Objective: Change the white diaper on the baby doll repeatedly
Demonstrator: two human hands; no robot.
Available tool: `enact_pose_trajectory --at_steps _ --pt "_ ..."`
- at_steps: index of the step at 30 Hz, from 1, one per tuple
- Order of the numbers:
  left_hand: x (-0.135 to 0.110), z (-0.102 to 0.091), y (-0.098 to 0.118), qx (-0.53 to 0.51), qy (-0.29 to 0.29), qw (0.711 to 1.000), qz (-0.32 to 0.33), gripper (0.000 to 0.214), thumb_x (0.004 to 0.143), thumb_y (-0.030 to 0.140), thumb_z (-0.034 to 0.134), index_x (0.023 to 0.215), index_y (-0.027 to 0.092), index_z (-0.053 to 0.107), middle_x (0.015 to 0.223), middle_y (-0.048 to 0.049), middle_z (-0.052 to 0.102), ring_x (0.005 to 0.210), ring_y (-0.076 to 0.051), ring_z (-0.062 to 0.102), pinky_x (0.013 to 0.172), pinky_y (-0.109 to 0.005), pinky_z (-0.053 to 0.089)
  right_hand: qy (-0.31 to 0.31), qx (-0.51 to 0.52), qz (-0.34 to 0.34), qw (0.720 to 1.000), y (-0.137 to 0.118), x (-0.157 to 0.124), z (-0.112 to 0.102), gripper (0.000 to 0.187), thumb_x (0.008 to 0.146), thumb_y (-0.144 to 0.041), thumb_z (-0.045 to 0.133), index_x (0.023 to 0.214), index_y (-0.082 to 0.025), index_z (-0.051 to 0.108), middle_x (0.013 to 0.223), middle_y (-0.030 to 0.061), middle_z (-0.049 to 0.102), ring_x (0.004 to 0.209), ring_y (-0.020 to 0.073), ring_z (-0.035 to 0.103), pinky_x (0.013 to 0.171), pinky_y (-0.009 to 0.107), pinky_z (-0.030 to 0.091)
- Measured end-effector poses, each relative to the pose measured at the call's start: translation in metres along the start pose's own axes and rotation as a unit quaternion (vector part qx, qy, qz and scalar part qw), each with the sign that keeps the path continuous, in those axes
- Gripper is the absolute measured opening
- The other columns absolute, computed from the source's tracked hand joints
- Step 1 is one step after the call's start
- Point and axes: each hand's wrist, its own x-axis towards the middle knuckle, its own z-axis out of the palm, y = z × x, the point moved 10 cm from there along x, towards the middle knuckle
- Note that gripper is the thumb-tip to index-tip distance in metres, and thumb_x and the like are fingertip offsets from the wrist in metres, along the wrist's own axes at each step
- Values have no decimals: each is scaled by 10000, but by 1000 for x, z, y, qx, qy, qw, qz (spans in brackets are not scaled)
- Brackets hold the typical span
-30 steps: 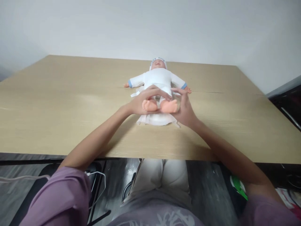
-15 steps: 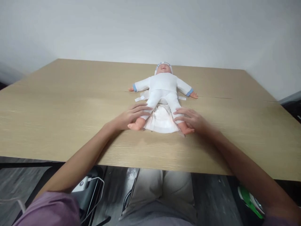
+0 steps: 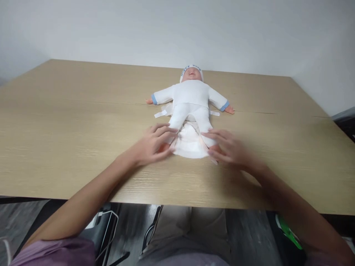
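Note:
A baby doll (image 3: 190, 92) in a white suit with blue cuffs and a printed cap lies on its back, head away from me, arms spread and legs apart. Beneath its hips and between its legs a white diaper (image 3: 192, 142) is spread open, its side tabs sticking out at the waist. My left hand (image 3: 155, 144) rests with fingers apart over the lower leg on the left and covers most of that foot. Over the other lower leg lies my right hand (image 3: 229, 147), slightly blurred, its fingers also spread, the thumb near the diaper's front corner.
The wooden table (image 3: 83, 147) has its front edge close to my body, and a pale wall (image 3: 166, 33) rises behind it. Below on the left are a dark chair and a white cable (image 3: 115, 218); a green item (image 3: 290, 232) shows at lower right.
Both hands have come closer over the doll's feet, with thumbs now reaching toward the diaper's front edge. The feet are more covered than before. My view has shifted slightly.

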Motion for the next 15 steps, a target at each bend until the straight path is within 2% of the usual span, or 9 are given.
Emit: enact_pose_trajectory --at_steps 2,3,6,8,11,13,15 --pt "0 7 8 38 14 999 -17 691 973 711 754 1523 302 670 1608 -134 655 1554 -468 492 1273 -682 431 13 -59 -6 998 -12 -3 10 727 1015 -552 785 1682 -343 584 1589 156 648 1498 448 597 1244 699 533" --pt "0 10 12 56 18 998 -22 671 955 700 779 1484 296 693 1606 -144 653 1554 -482 483 1260 -689 433 21 -79 -7 997 -15 -5 13 684 1015 -509 790 1653 -334 618 1576 164 646 1488 451 595 1240 699 531" --pt "4 9 14 67 22 997 -42 333 1062 520 675 1283 288 762 1542 -119 698 1469 -439 544 1202 -648 468 44 -98 -6 994 -13 -2 14 379 1086 -307 643 1442 -314 774 1486 136 702 1366 397 665 1159 630 577" --pt "14 -3 9 26 30 998 -58 300 1118 489 576 1189 270 768 1392 -110 757 1320 -380 616 1151 -582 504 60 -71 -2 996 -5 9 3 279 1119 -305 567 1227 -280 823 1292 116 776 1164 342 728 1033 548 610" --pt "41 -31 -13 -61 77 991 -86 398 1136 550 516 1188 239 759 1301 -111 755 1253 -339 632 1169 -533 497 104 -16 36 994 18 39 -25 376 1152 -473 515 934 -256 732 923 72 735 852 267 681 851 441 580" --pt "68 -46 -38 -106 117 982 -106 410 1097 574 556 1153 224 761 1352 -114 737 1332 -353 603 1246 -548 432 144 5 56 988 36 65 -42 474 1142 -595 484 850 -258 646 859 55 675 805 248 634 829 417 549" --pt "97 -50 -72 -179 149 962 -142 392 1027 584 623 1031 213 751 1274 -109 753 1318 -357 615 1255 -537 423 175 18 72 982 58 93 -51 532 1108 -693 472 840 -255 610 887 58 668 840 251 626 869 424 541"
